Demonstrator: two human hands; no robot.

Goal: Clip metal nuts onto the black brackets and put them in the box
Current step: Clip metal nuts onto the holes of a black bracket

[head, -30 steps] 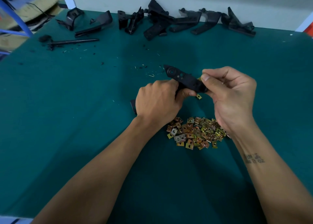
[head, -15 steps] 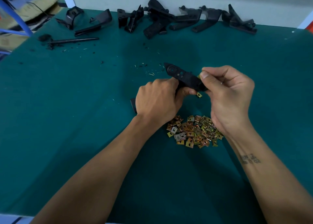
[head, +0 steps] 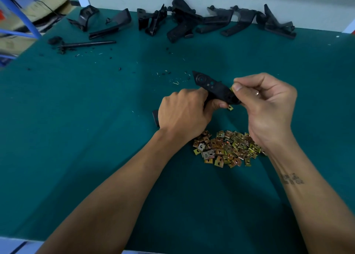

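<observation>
Green cloth covers the table (head: 76, 138) on which both hands work. At the middle, the left hand (head: 184, 113) curls round the near end of a black bracket (head: 213, 87), whose far, pointed end sticks up and away past the knuckles; a dark corner of it shows at the wrist side, the rest being hidden in the fist. The right hand (head: 269, 107) pinches the bracket's right end with thumb and forefinger, pressing a yellowish metal nut (head: 231, 89) there, mostly covered by the thumb. Another nut (head: 230, 107) shows just below the bracket's edge; whether it is clipped on cannot be told. Near the wrists lies a heap of nuts (head: 226, 150). More brackets (head: 192, 21) line the far edge.
</observation>
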